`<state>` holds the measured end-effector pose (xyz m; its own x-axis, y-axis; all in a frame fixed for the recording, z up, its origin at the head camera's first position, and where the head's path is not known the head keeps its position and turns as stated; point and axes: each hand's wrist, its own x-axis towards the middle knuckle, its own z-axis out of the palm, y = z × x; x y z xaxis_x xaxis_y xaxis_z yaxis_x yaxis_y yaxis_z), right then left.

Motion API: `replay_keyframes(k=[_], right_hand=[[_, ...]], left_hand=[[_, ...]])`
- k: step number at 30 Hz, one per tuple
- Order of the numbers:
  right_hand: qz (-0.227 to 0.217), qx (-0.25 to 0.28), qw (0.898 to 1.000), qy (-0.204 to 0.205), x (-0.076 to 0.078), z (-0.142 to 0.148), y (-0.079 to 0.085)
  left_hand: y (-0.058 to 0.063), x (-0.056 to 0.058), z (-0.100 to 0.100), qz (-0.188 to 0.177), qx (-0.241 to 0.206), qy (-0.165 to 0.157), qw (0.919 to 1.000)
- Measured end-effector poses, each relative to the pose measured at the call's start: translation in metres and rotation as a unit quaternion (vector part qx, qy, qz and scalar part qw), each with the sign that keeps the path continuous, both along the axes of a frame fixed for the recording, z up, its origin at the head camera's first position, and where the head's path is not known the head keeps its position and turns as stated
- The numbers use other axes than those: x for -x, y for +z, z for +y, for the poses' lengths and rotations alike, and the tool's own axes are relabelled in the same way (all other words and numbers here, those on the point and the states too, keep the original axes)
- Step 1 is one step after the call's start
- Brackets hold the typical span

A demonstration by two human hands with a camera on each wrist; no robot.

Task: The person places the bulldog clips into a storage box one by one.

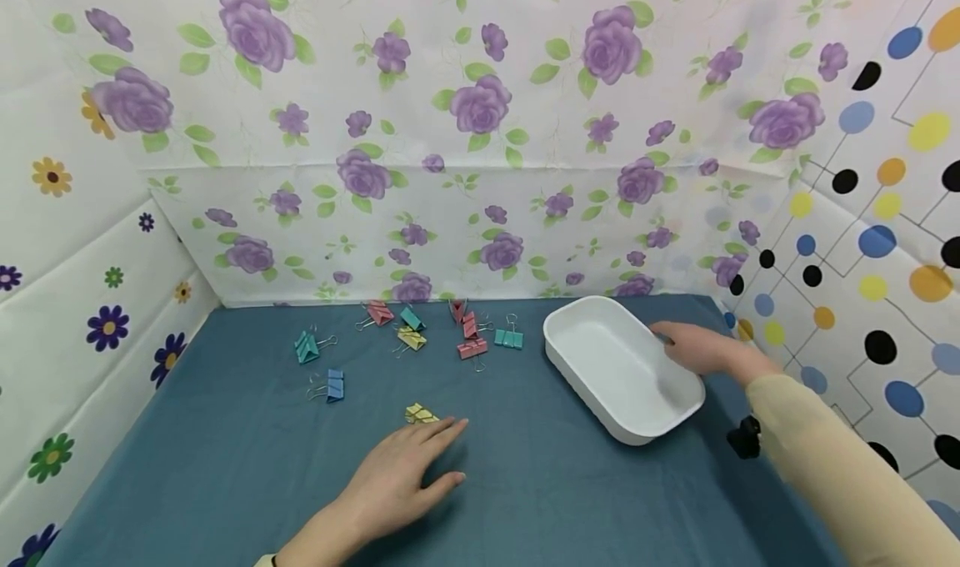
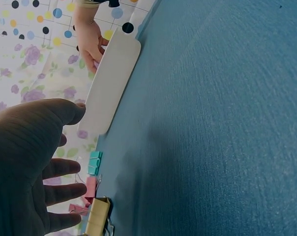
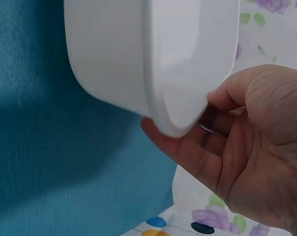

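A white rectangular plastic tray (image 1: 618, 367) stands at the right of the blue-covered table. My right hand (image 1: 697, 350) grips its right-hand rim; the right wrist view shows thumb and fingers pinching the tray's edge (image 3: 153, 64). At the front middle my left hand (image 1: 390, 475) hovers palm down with fingers stretched out and nothing held. Just beyond its fingertips lies a yellow binder clip (image 1: 421, 413), partly hidden by the hand. Thumb and fingers are spread apart in the left wrist view, where a yellow clip (image 2: 97, 216) shows near the fingertips.
More binder clips lie toward the back: teal (image 1: 508, 338), pink (image 1: 472, 348), yellow (image 1: 411, 339) and another pink (image 1: 379, 312). At the left are a teal clip (image 1: 306, 347) and a blue clip (image 1: 334, 385). Patterned cloth walls (image 1: 480, 217) enclose the table's back and sides.
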<state>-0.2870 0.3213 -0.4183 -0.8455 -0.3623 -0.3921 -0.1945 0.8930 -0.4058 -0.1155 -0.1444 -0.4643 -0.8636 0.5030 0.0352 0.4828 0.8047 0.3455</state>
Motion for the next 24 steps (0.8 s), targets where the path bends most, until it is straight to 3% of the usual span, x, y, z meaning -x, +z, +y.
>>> replay_keyframes(k=[5,11,24], right_hand=[[-0.055,0.052,0.996,-0.036,-0.01,-0.007,0.0],[-0.09,0.077,0.991,-0.06,-0.022,-0.015,0.0],[-0.112,0.112,0.982,-0.103,-0.049,-0.027,-0.007]], left_hand=[[0.0,0.0,0.0,-0.002,0.0,0.003,1.0],[0.0,0.001,-0.001,-0.004,0.005,0.005,1.0],[-0.001,0.002,-0.005,0.0,0.002,0.012,0.9999]])
